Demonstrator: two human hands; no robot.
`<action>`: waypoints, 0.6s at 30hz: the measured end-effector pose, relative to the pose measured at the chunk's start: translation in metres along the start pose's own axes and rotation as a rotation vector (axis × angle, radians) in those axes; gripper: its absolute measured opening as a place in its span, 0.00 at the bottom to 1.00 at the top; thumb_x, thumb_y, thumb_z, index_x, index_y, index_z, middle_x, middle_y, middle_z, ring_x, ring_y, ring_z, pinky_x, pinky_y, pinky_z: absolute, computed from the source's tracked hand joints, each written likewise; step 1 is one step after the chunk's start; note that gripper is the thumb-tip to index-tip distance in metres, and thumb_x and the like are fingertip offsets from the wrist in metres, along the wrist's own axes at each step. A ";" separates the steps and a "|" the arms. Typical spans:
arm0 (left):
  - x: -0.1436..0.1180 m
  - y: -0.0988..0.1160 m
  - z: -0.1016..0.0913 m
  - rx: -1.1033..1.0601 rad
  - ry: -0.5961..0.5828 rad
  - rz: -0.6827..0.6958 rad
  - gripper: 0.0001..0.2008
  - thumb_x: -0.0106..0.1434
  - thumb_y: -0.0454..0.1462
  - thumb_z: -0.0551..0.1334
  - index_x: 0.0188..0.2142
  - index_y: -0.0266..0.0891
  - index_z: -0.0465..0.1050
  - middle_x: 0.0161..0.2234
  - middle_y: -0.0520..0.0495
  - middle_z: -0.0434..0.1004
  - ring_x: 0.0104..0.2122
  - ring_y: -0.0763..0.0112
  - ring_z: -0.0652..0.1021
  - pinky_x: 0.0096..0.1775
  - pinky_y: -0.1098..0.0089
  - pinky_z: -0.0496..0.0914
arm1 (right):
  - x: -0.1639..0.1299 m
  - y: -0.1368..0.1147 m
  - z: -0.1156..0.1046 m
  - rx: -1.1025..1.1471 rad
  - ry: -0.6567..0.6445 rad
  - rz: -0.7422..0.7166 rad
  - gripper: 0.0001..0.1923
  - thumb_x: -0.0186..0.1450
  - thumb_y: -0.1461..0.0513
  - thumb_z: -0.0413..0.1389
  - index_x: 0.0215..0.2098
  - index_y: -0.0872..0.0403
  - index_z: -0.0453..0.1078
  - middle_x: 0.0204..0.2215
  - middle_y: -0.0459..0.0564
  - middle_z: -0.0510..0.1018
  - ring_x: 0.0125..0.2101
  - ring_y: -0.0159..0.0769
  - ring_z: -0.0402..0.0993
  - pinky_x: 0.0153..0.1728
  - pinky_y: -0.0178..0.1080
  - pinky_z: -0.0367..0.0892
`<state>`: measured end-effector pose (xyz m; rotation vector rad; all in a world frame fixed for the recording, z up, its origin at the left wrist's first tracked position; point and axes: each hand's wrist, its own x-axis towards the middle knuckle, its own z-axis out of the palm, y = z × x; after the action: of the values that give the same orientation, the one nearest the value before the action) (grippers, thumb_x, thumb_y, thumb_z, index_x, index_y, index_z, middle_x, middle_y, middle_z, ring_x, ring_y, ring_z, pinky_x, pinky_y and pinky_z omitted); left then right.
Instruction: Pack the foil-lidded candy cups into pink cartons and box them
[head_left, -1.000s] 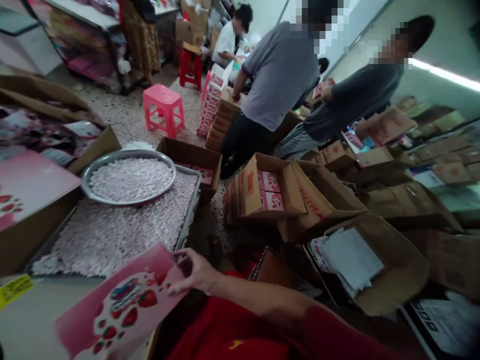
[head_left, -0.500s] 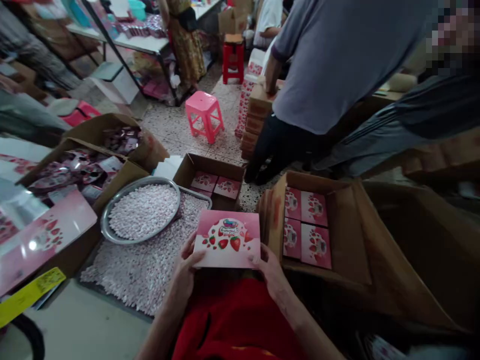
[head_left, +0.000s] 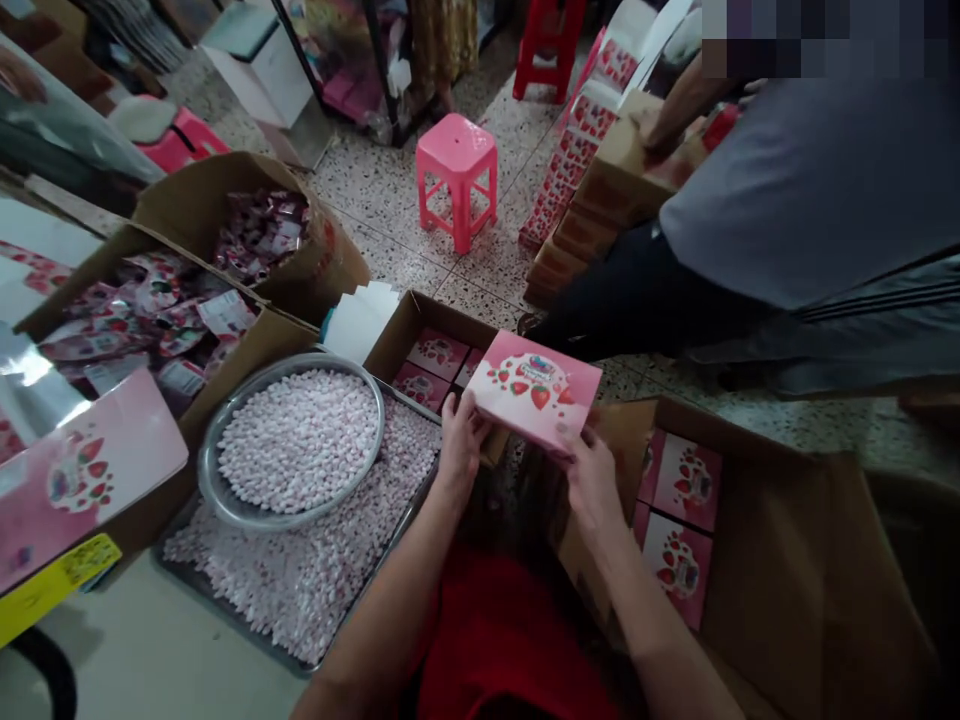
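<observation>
Between both hands I hold a pink box (head_left: 534, 388) printed with strawberries, tilted, its right side lower. My left hand (head_left: 463, 440) grips its lower left corner, and my right hand (head_left: 589, 470) grips its lower right edge with the thumb on top. Just beyond it stands an open carton (head_left: 409, 312) with pink boxes in it, partly hidden by the held box. To the right, a larger open carton (head_left: 787, 540) holds more of the same pink boxes (head_left: 686, 482). Left of my hands, a metal bowl (head_left: 206, 480) of small pale candies rests on a candy-filled tray (head_left: 281, 660).
Cartons of wrapped packets (head_left: 157, 320) stand at the left beside a pink printed carton flap (head_left: 90, 465). A pink stool (head_left: 457, 165) is on the floor ahead. Stacked cartons (head_left: 600, 190) and a person in a grey shirt (head_left: 810, 180) occupy the right.
My hands have carried the pink box forward and to the right, away from my body, and it has turned and tilted. The view has swung too. The co-worker's hand stays at the stacked cartons.
</observation>
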<state>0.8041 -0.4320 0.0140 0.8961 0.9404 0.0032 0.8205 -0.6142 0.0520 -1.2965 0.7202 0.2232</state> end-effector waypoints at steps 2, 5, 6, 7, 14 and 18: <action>0.042 0.032 0.003 0.263 0.235 0.242 0.43 0.62 0.54 0.71 0.70 0.44 0.58 0.62 0.34 0.71 0.60 0.54 0.75 0.58 0.56 0.72 | 0.028 0.002 0.037 0.033 -0.009 -0.028 0.34 0.46 0.55 0.76 0.48 0.56 0.77 0.46 0.52 0.86 0.41 0.39 0.83 0.39 0.38 0.80; 0.117 0.098 0.008 0.813 0.336 0.668 0.42 0.58 0.54 0.74 0.67 0.40 0.66 0.66 0.30 0.66 0.67 0.43 0.67 0.65 0.47 0.65 | 0.065 0.017 0.084 0.057 -0.053 0.008 0.35 0.43 0.56 0.76 0.48 0.56 0.76 0.40 0.49 0.86 0.36 0.37 0.82 0.35 0.36 0.78; 0.144 0.119 0.013 1.032 0.241 0.697 0.45 0.53 0.55 0.77 0.65 0.40 0.69 0.66 0.30 0.66 0.67 0.38 0.66 0.65 0.44 0.65 | 0.074 0.025 0.095 0.066 -0.068 0.043 0.35 0.43 0.57 0.76 0.47 0.55 0.76 0.39 0.48 0.86 0.35 0.36 0.82 0.33 0.34 0.77; 0.171 0.135 0.022 1.248 0.107 0.657 0.47 0.48 0.55 0.79 0.64 0.41 0.71 0.67 0.30 0.67 0.66 0.36 0.67 0.64 0.43 0.66 | 0.080 0.035 0.103 0.077 -0.080 0.079 0.35 0.42 0.57 0.76 0.47 0.55 0.75 0.38 0.47 0.85 0.34 0.35 0.81 0.31 0.33 0.76; 0.283 0.121 0.073 1.647 -1.054 -0.320 0.44 0.45 0.48 0.78 0.63 0.51 0.75 0.54 0.47 0.84 0.51 0.52 0.82 0.52 0.61 0.76 | 0.081 0.115 0.099 0.093 -0.125 0.124 0.37 0.45 0.59 0.75 0.53 0.53 0.75 0.44 0.48 0.85 0.42 0.39 0.81 0.48 0.41 0.78; 0.289 0.088 0.057 1.458 -1.077 -0.563 0.45 0.39 0.43 0.80 0.61 0.51 0.78 0.47 0.48 0.87 0.46 0.52 0.84 0.48 0.61 0.78 | 0.086 0.144 0.087 -0.031 -0.105 0.127 0.45 0.44 0.58 0.75 0.60 0.53 0.71 0.51 0.52 0.84 0.49 0.42 0.80 0.56 0.46 0.75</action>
<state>1.0537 -0.3064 -0.1134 1.6032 -0.0266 -1.6578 0.8407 -0.5126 -0.1062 -1.2598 0.7126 0.4042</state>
